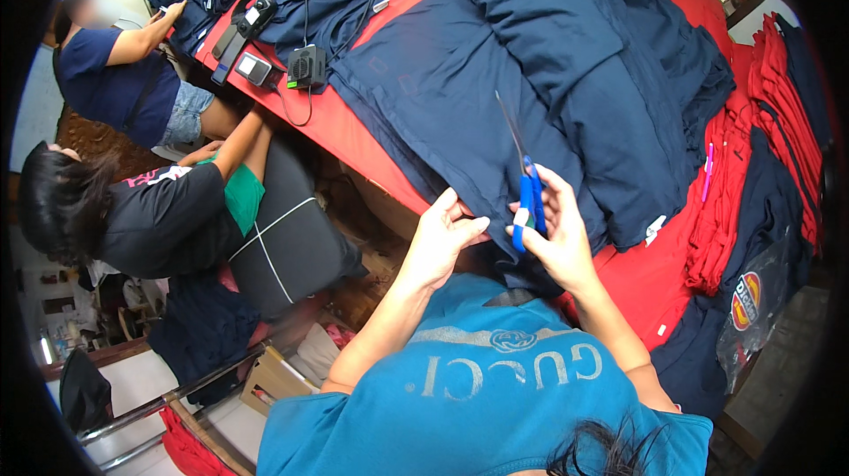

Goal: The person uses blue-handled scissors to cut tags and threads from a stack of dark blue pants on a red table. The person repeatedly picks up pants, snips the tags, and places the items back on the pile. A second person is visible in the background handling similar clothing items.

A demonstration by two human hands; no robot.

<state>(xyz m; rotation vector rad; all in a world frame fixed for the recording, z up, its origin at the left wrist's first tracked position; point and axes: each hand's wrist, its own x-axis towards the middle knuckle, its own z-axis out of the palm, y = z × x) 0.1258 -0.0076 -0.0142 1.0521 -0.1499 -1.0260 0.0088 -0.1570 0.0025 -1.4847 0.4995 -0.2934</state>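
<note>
My right hand is closed around the blue-handled scissors, whose narrow blades point up and away over the cloth. To its left, at the near edge of a navy garment, my left hand has its fingers curled in and its thumb drawn close to them. What lies between those fingertips is too small to make out. The garment is spread across the red-covered table, and part of it hangs over the edge below my hands. Beside it is a thick heap of navy clothing.
Electronic devices with cables, including a small black box, lie on the table at the left. Two people are left of the table, near a black wrapped bundle. Red garments, a pink pen and a clear plastic bag lie right.
</note>
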